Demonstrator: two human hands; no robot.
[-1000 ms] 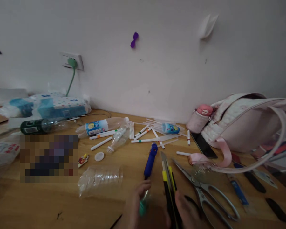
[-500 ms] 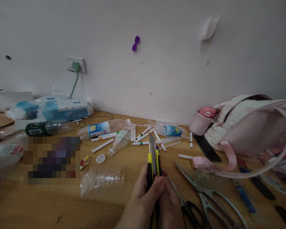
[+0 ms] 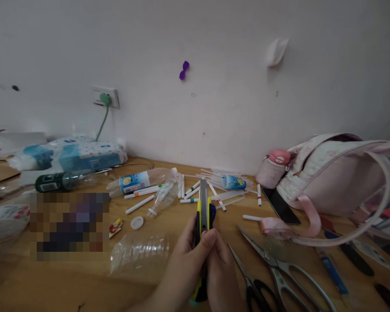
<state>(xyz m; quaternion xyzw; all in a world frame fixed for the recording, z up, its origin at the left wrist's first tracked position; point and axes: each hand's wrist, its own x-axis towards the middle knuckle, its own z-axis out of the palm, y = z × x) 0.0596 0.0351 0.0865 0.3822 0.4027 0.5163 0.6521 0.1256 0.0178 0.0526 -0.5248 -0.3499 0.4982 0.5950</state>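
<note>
A yellow and black utility knife [image 3: 203, 212] points away from me, its wide metal blade extended. My left hand [image 3: 188, 255] is wrapped round its handle from the left, the thumb lying over the top. From the other side my right hand [image 3: 221, 264] also closes on the handle, so both hands meet there. Some of the fingers are hidden behind the handle. To the left of my hands lies a cut clear plastic bottle piece [image 3: 139, 253]. Black-handled scissors [image 3: 251, 279] and larger metal scissors [image 3: 281, 266] rest just to the right.
Several white markers [image 3: 139, 204], a labelled plastic bottle [image 3: 134, 182] and a green-labelled bottle [image 3: 52, 182] lie ahead on the wooden table. A pink bag [image 3: 338, 182], a pink flask [image 3: 273, 169] and a phone [image 3: 281, 206] are at right. Tissue packs [image 3: 87, 156] sit back left.
Both hands have shifted slightly left, and the knife has turned so its blade's flat side shows more. The view has tilted up a little; the things on the table keep their places.
</note>
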